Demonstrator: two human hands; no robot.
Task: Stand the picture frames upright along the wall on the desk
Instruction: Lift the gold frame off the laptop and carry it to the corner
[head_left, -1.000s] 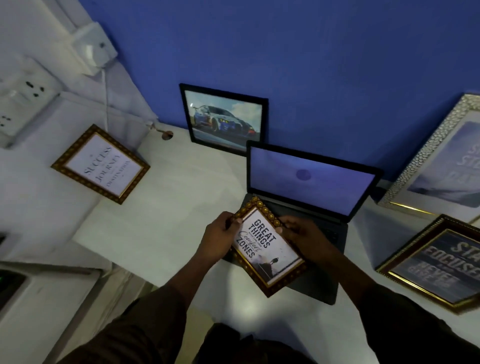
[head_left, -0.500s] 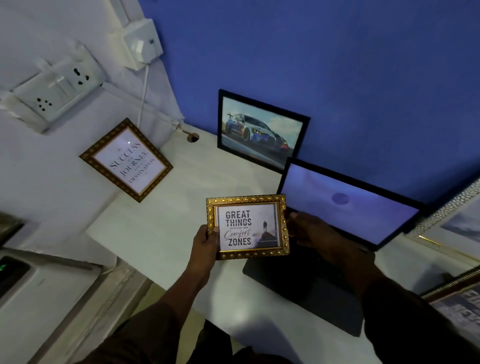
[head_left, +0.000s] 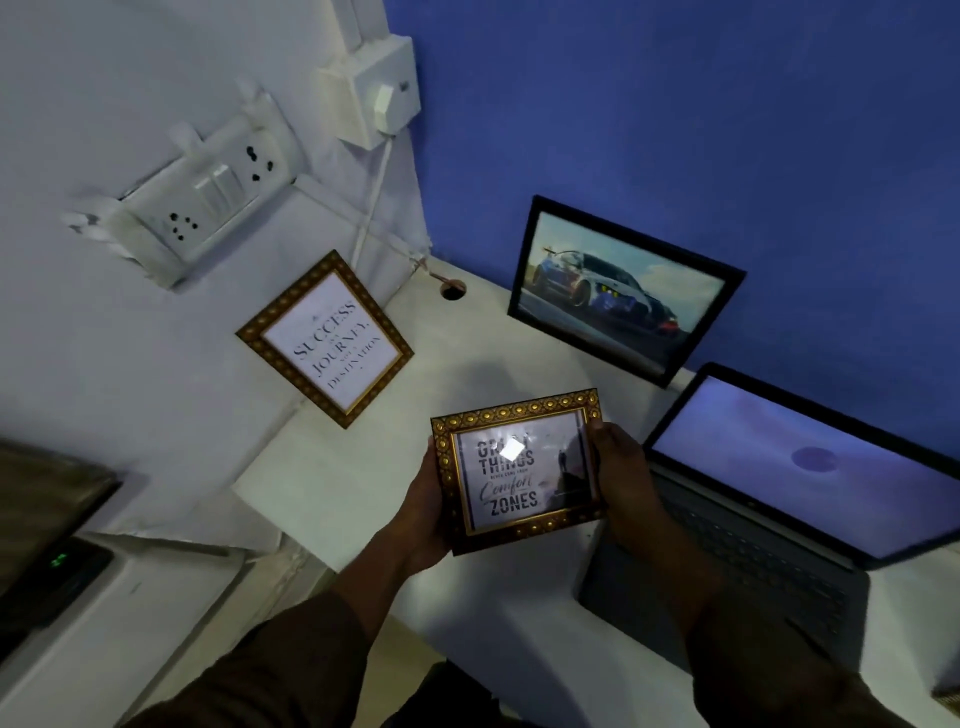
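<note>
Left hand (head_left: 423, 512): grips the left edge of the gold-framed quote picture (head_left: 519, 475), forearm rising from bottom centre. Right hand (head_left: 621, 470): clasps its right edge, thumb on the front. Frame: held above the desk (head_left: 363, 467), face up toward the camera, beside the open laptop (head_left: 769, 519). Car picture (head_left: 621, 288): upright against the blue wall. Second gold frame (head_left: 326, 338): leaning on the white wall.

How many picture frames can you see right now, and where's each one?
3. The gold "Comfort Zones" frame is held between left hand and right hand; the gold "Success" frame leans on the white wall; the black car frame leans on the blue wall. Others may sit outside the view.
</note>
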